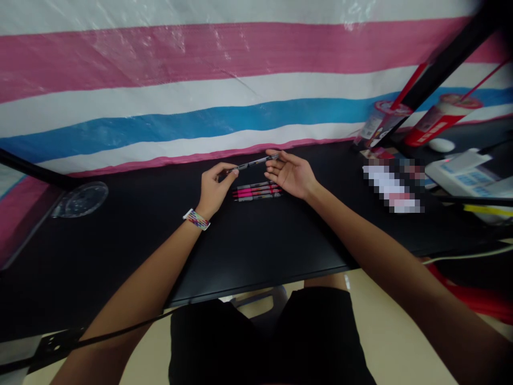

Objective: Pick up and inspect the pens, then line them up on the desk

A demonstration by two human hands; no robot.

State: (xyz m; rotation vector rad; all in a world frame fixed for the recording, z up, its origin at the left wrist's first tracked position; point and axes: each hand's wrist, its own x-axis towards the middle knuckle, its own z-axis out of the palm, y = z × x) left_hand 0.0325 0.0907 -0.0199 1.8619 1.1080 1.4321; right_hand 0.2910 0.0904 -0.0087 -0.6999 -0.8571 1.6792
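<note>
A slim pen (256,162) with a grey and dark patterned barrel is held slantwise above the black table, its right end higher. My left hand (216,187) pinches its left end between thumb and fingers; a colourful woven band circles that wrist. At the other end, the thumb and forefinger of my right hand (294,174) meet the pen, with the palm turned inward and the remaining fingers loosely curled. Just below the hands, several pens (256,192) lie side by side in a row on the table, some pink and some grey. My right fingers partly cover their right ends.
The black table (256,246) backs onto a striped plastic sheet (200,107). Right are two drink cups with straws, a red one (438,120) and a clear one (382,123), a white mouse (441,145) and a blurred-out item (393,187). A clear round lid (82,199) lies left.
</note>
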